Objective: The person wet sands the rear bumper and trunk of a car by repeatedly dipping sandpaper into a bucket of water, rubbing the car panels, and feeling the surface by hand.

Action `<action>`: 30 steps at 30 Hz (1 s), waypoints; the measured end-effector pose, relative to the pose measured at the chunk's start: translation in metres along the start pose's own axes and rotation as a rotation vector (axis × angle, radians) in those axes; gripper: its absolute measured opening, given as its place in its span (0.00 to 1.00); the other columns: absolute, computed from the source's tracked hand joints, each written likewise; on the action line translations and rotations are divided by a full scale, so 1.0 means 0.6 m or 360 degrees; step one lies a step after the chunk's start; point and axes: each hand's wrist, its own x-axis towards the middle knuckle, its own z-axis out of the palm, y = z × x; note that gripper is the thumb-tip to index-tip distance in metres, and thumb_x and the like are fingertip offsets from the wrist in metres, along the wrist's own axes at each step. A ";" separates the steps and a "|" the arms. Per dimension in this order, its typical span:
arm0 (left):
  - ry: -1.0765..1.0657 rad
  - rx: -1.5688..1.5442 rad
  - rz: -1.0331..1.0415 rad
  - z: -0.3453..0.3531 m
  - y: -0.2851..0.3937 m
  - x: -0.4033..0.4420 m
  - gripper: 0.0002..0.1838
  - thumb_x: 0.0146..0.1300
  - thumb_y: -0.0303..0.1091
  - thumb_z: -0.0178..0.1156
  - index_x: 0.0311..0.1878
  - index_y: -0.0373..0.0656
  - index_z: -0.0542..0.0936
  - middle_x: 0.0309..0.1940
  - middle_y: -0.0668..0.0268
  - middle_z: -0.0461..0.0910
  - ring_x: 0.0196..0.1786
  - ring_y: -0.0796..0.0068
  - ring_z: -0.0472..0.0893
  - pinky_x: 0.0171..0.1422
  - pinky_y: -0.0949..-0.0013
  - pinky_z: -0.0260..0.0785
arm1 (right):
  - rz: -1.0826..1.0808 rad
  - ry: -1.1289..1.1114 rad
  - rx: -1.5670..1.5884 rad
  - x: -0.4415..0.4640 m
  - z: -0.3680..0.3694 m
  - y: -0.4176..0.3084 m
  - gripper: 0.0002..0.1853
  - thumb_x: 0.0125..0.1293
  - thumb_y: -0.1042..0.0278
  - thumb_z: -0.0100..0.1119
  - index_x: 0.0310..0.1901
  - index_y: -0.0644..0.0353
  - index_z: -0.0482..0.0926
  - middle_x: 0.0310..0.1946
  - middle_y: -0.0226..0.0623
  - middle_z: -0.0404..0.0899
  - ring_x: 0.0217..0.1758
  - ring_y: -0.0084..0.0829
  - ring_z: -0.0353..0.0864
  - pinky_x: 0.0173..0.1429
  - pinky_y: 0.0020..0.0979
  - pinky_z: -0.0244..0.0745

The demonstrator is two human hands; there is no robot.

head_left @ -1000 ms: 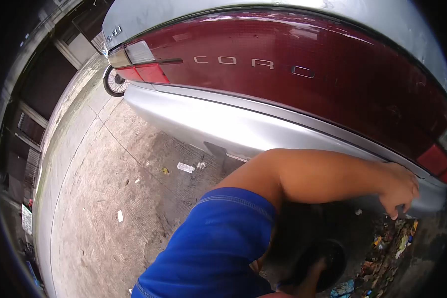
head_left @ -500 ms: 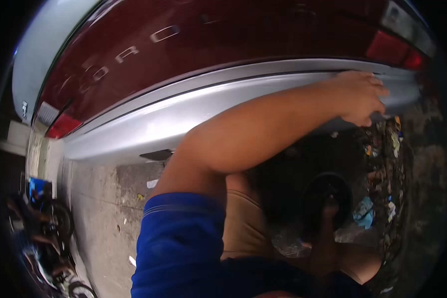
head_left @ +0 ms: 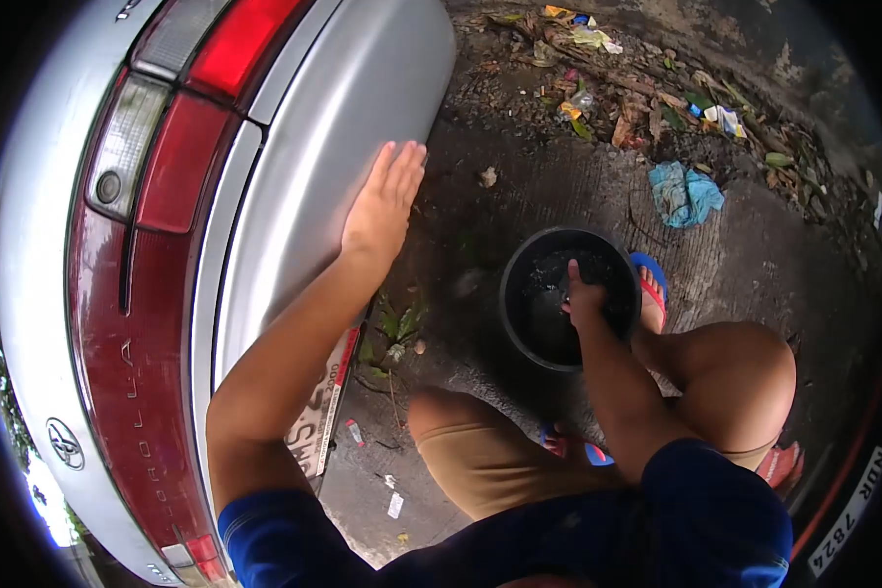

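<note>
My left hand lies flat on the silver rear bumper of a car, its fingers stretched out near the bumper's lower edge. To the right, a round black bucket stands on the dark ground, with some liquid inside. My right hand reaches into the bucket, its thumb extended and the other fingers curled. What those fingers hold is too dark to make out.
The car's red tail light and licence plate are at the left. A crumpled blue cloth lies beyond the bucket, near leaves and litter. My feet in flip-flops are beside the bucket. Another plate shows at lower right.
The view has swung right and down towards the bucket. My left hand now rests flat on the bumper, where its fingers were bent over the edge before. My right hand remains in the bucket.
</note>
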 end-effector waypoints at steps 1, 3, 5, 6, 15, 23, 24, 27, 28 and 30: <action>0.0032 -0.0071 -0.0061 -0.012 -0.031 0.051 0.44 0.79 0.65 0.47 0.90 0.57 0.49 0.91 0.65 0.42 0.92 0.59 0.38 0.92 0.38 0.27 | -0.0151 0.0064 0.0055 0.021 0.015 0.020 0.26 0.69 0.49 0.76 0.59 0.61 0.85 0.39 0.40 0.87 0.37 0.36 0.88 0.25 0.36 0.79; 0.0149 -0.0283 -0.0354 -0.047 -0.113 0.153 0.42 0.79 0.65 0.48 0.90 0.61 0.52 0.91 0.67 0.43 0.92 0.60 0.39 0.89 0.31 0.30 | -0.0573 0.0240 0.0111 0.057 0.045 0.068 0.23 0.71 0.58 0.73 0.62 0.60 0.84 0.44 0.43 0.87 0.41 0.43 0.88 0.36 0.39 0.82; 0.0198 -0.0372 -0.0749 -0.080 -0.170 0.275 0.40 0.80 0.63 0.47 0.89 0.63 0.54 0.91 0.70 0.43 0.92 0.60 0.40 0.87 0.25 0.33 | -0.1205 0.0494 0.0036 0.012 0.051 0.058 0.20 0.71 0.67 0.69 0.63 0.59 0.84 0.49 0.46 0.88 0.50 0.53 0.88 0.55 0.44 0.82; 0.0155 -0.0270 -0.0642 -0.079 -0.156 0.289 0.39 0.80 0.62 0.47 0.89 0.63 0.54 0.91 0.70 0.44 0.92 0.59 0.40 0.87 0.25 0.34 | -0.1615 0.0635 -0.0035 -0.016 0.049 0.028 0.20 0.71 0.71 0.67 0.64 0.58 0.84 0.52 0.47 0.89 0.55 0.59 0.87 0.66 0.46 0.80; -0.0113 -0.0096 0.0382 -0.006 -0.003 -0.034 0.43 0.78 0.63 0.50 0.88 0.50 0.57 0.90 0.65 0.49 0.92 0.57 0.43 0.93 0.44 0.33 | -0.0836 0.0240 -0.0045 -0.012 0.085 0.039 0.20 0.75 0.68 0.59 0.65 0.65 0.82 0.58 0.57 0.85 0.61 0.57 0.85 0.67 0.47 0.79; 0.0057 -0.1506 -0.0162 0.048 -0.159 -0.318 0.51 0.62 0.44 0.76 0.86 0.53 0.61 0.87 0.41 0.47 0.88 0.35 0.51 0.87 0.37 0.50 | -0.0990 -0.0259 0.0988 -0.267 0.199 -0.194 0.25 0.88 0.62 0.43 0.77 0.69 0.69 0.71 0.51 0.76 0.69 0.38 0.76 0.75 0.36 0.68; 0.0152 -0.1584 -0.0160 0.058 -0.148 -0.332 0.52 0.61 0.42 0.76 0.86 0.52 0.60 0.86 0.37 0.47 0.87 0.31 0.51 0.87 0.35 0.50 | -0.0985 -0.0315 0.1039 -0.278 0.210 -0.213 0.26 0.89 0.61 0.42 0.79 0.67 0.67 0.69 0.46 0.77 0.65 0.31 0.76 0.72 0.32 0.68; 0.0377 -0.1765 -0.0242 0.096 -0.105 -0.360 0.50 0.61 0.37 0.74 0.86 0.51 0.60 0.85 0.32 0.47 0.85 0.21 0.52 0.84 0.28 0.49 | -0.1277 -0.0640 0.1088 -0.362 0.237 -0.282 0.33 0.89 0.54 0.40 0.82 0.72 0.55 0.81 0.59 0.61 0.84 0.50 0.62 0.85 0.40 0.54; 0.0402 -0.1776 -0.0239 0.099 -0.100 -0.362 0.49 0.62 0.37 0.73 0.86 0.51 0.60 0.85 0.32 0.47 0.85 0.22 0.52 0.84 0.27 0.49 | -0.1462 -0.0767 0.1006 -0.388 0.257 -0.281 0.36 0.89 0.52 0.38 0.83 0.73 0.51 0.83 0.62 0.54 0.87 0.54 0.55 0.88 0.42 0.50; 0.0462 -0.1781 -0.0206 0.108 -0.105 -0.360 0.47 0.64 0.37 0.70 0.86 0.51 0.60 0.85 0.33 0.47 0.85 0.22 0.52 0.84 0.27 0.48 | -0.1855 -0.1197 0.0817 -0.452 0.284 -0.251 0.40 0.88 0.50 0.38 0.85 0.72 0.40 0.87 0.63 0.40 0.91 0.60 0.41 0.91 0.50 0.41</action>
